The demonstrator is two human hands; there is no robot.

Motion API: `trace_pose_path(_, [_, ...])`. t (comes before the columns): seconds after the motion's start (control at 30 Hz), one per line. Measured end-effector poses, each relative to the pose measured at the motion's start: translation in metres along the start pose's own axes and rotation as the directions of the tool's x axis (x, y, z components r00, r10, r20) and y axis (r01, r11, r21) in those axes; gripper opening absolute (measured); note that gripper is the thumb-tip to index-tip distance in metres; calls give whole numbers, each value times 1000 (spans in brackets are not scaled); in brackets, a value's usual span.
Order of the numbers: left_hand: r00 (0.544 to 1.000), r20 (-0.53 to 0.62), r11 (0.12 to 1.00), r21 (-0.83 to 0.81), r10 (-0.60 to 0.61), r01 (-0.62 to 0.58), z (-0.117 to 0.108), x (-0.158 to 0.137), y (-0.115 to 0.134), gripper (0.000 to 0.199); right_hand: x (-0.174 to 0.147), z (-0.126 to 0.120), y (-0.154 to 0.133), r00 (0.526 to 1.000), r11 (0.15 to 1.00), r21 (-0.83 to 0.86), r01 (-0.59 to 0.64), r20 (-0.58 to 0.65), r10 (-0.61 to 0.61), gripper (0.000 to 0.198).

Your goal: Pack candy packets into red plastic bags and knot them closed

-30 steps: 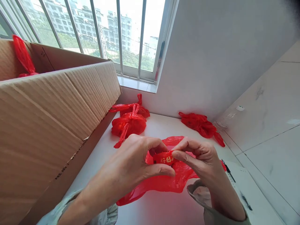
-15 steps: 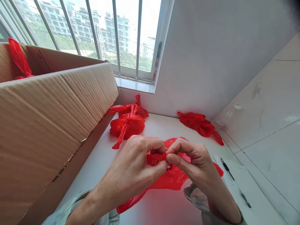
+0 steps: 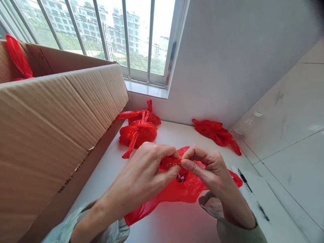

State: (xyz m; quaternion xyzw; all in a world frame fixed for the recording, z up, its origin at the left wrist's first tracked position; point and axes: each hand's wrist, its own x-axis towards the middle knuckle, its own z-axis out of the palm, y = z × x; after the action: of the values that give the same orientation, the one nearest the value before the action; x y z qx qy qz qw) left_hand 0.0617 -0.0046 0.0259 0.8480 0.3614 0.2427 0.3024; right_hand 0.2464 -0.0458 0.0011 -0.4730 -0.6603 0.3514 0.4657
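Pinched between the thumb and fingers of my left hand (image 3: 157, 162) is a small red piece with gold lettering (image 3: 170, 164); its exact kind is not clear. My right hand (image 3: 205, 165) is closed on the right end of the same piece, thumb against forefinger. Both hands are over a red plastic bag (image 3: 187, 194) spread flat on the white table (image 3: 106, 179). A small dark item with a pink pattern (image 3: 181, 177) shows on the bag just below my fingertips.
A large cardboard box (image 3: 58, 114) stands at left, a red bag (image 3: 19, 59) poking out. Tied red bags (image 3: 138, 133) lie beside it; another red bag (image 3: 215, 131) lies by the wall. At right are a clear bottle (image 3: 245, 125), a pen (image 3: 245, 180) and paper (image 3: 270, 199).
The lettered red piece has tilted so more gold lettering shows, and my hands have risen slightly. More of the dark pink-patterned item is visible below them.
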Motion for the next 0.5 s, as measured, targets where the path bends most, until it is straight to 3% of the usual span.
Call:
trace_pose_path(0.1, [1000, 0, 1000, 2, 30, -30, 3, 4, 2, 24, -1, -5, 0, 1000, 1000, -17, -4, 12, 5, 20])
trace_pose_path(0.27, [996, 79, 999, -4, 47, -47, 7, 4, 1, 14, -5, -19, -5, 999, 982, -190, -18, 31, 24, 22])
trace_pose_path(0.4, [988, 83, 967, 210, 130, -144, 12, 2, -1, 9, -10, -34, -4, 994, 932, -361, -6, 99, 45, 22])
trace_pose_path(0.5, [981, 40, 901, 392, 188, -189, 16, -2, -10, 12, -14, -39, 0, 993, 829, -557, -47, 62, 99, 21])
